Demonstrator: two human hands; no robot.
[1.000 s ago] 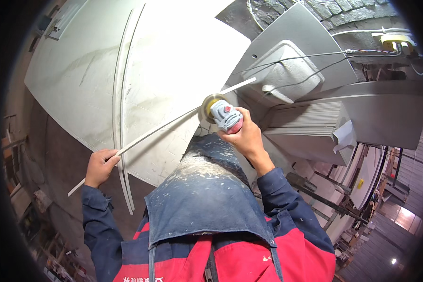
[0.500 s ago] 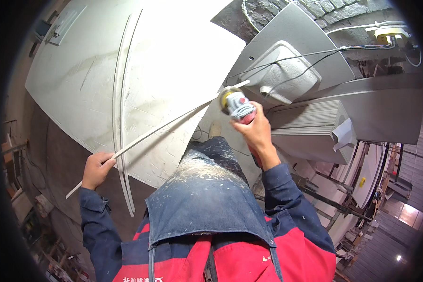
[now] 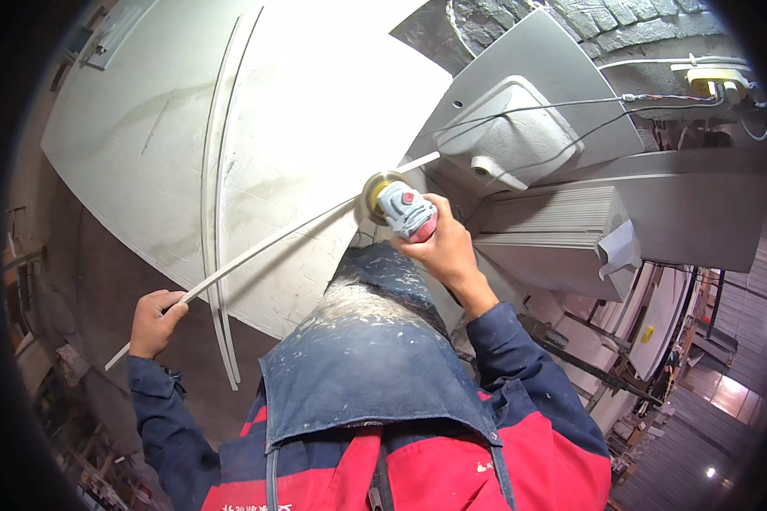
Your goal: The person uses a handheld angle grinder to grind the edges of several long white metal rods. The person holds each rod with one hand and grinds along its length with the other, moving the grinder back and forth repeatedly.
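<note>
My left hand [image 3: 155,322] is closed around a long, thin white strip [image 3: 268,244] near its lower-left end. The strip slants up to the right across a large white panel [image 3: 307,111], and its far end sticks out past the panel's edge. My right hand [image 3: 447,257] grips a small grey and red angle grinder [image 3: 411,213]. The grinder's round disc [image 3: 377,194] overlaps the strip close to that far end; whether it touches cannot be made out. Two more thin strips [image 3: 210,170] lie lengthwise on the panel, their near ends jutting over its front edge.
A grey slab with a white basin [image 3: 533,128] on it leans at the upper right. Cables run over it to a yellow power socket [image 3: 714,83]. Below stands a stack of pale panels [image 3: 545,217], with a dark metal frame [image 3: 601,366] nearer me.
The grinder has moved left and slightly down, inward along the strip from its far end. My left hand has shifted a little left and down, drawing the strip with it.
</note>
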